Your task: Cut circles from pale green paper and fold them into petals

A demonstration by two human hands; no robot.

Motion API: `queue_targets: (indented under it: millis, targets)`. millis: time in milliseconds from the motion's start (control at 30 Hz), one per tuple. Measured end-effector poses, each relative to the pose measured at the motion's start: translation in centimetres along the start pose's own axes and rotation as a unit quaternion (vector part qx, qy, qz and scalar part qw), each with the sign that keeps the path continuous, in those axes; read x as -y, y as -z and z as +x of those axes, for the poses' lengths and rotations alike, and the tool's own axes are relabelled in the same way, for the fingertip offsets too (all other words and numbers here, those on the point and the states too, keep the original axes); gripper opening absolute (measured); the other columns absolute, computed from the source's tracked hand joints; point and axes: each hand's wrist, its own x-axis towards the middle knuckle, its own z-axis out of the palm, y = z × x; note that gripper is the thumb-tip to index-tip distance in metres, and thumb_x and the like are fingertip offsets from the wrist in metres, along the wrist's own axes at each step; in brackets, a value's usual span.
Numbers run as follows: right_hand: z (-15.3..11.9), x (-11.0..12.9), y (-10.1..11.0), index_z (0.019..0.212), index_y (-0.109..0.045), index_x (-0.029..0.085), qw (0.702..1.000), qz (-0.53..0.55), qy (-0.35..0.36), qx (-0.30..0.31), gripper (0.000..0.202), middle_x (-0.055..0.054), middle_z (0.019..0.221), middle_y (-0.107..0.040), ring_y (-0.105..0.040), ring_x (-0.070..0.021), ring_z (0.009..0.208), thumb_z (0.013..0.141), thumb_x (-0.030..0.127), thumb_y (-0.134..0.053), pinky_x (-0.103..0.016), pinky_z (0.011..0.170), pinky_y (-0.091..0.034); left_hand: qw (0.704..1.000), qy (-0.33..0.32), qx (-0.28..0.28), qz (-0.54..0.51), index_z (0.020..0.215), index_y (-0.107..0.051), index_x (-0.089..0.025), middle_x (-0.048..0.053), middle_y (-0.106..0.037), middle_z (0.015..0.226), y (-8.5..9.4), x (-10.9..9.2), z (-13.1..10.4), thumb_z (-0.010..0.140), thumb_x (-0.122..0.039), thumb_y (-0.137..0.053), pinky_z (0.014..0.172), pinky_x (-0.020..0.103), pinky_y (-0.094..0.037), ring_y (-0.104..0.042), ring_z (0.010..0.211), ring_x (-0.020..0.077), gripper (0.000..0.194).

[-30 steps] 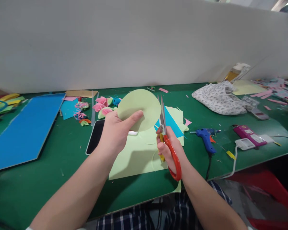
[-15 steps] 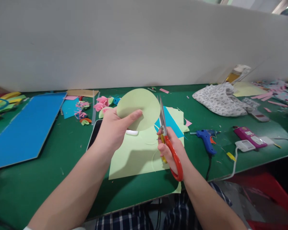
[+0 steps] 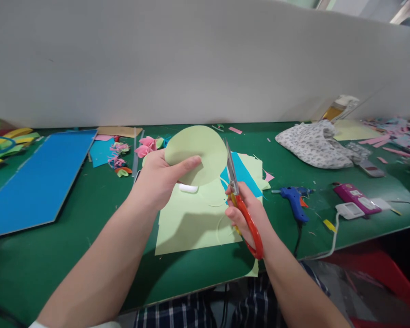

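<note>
My left hand (image 3: 160,180) grips a round, pale green paper disc (image 3: 205,150) by its left side, thumb on top and the other fingers hidden beneath. Red-handled scissors (image 3: 254,228) are in my right hand (image 3: 248,209), their blades pointing up along the disc's right edge. Below the hands lies a pale green sheet (image 3: 187,232), with a blue paper piece (image 3: 248,175) at its upper right. A white oval object (image 3: 188,188) rests on the sheet, just under the disc.
A blue board (image 3: 37,182) lies at the left, near pink paper flowers (image 3: 146,146). To the right are a blue glue gun (image 3: 294,200), a purple device (image 3: 355,197) with a white cable, and a patterned cloth (image 3: 316,145). Part of another person's hand shows at the far right.
The disc and my left hand have shifted very slightly left. A thin pale green strip now curls beside the scissor blades, at the disc's lower right.
</note>
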Motion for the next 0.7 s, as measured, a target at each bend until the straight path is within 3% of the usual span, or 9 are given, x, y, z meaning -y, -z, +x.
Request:
queue_targets:
  millis: [233, 367, 467, 567, 700]
  targets:
    - [0.1, -0.3, 0.2, 0.093, -0.051, 0.027, 1.000, 0.006, -0.006, -0.003, 0.050, 0.006, 0.064, -0.041, -0.034, -0.0119, 0.052, 0.072, 0.068, -0.071, -0.027, 0.048, -0.037, 1.000, 0.020, 0.016, -0.005, 0.091, -0.078, -0.017, 0.008, -0.079, 0.092, 0.3, 0.2, 0.3, 0.066, -0.031, -0.087, 0.069, 0.031, -0.062, -0.075, 0.082, 0.0248, 0.029]
    - [0.6, -0.5, 0.4, 0.102, -0.052, 0.026, 0.996, 0.081, 0.005, -0.034, 0.050, 0.004, 0.072, -0.050, -0.045, -0.0120, 0.056, 0.077, 0.066, -0.067, -0.028, 0.051, -0.045, 0.997, 0.054, 0.055, 0.001, 0.091, -0.078, -0.018, 0.008, -0.079, 0.090, 0.0, 0.6, 0.5, 0.066, -0.028, -0.086, 0.065, 0.029, -0.061, -0.074, 0.079, 0.0244, 0.028]
    - [1.2, -0.6, 0.8, 0.106, -0.052, 0.026, 0.989, 0.127, 0.012, -0.079, 0.040, 0.003, 0.079, -0.056, -0.053, -0.0121, 0.058, 0.080, 0.051, -0.069, -0.028, 0.052, -0.052, 0.992, 0.091, 0.083, 0.027, 0.084, -0.079, -0.017, 0.009, -0.078, 0.082, -0.3, 1.2, 0.5, 0.064, -0.028, -0.086, 0.057, 0.029, -0.060, -0.073, 0.069, 0.0245, 0.024]
    - [1.7, -0.9, 1.3, 0.106, -0.050, 0.027, 0.980, 0.153, 0.022, -0.123, 0.033, 0.004, 0.082, -0.058, -0.056, -0.0112, 0.057, 0.081, 0.038, -0.068, -0.028, 0.053, -0.055, 0.983, 0.126, 0.124, 0.058, 0.077, -0.079, -0.016, 0.010, -0.078, 0.078, -0.6, 1.8, 0.5, 0.061, -0.027, -0.087, 0.053, 0.028, -0.058, -0.072, 0.065, 0.0241, 0.021]
    - [1.9, -1.2, 1.9, 0.106, -0.051, 0.028, 0.981, 0.145, 0.025, -0.128, 0.032, 0.005, 0.083, -0.057, -0.059, -0.0118, 0.061, 0.078, 0.030, -0.068, -0.027, 0.053, -0.056, 0.958, 0.176, 0.212, 0.083, 0.072, -0.079, -0.019, 0.008, -0.077, 0.072, -1.1, 2.3, 0.4, 0.061, -0.025, -0.087, 0.049, 0.026, -0.057, -0.070, 0.059, 0.0211, 0.015]
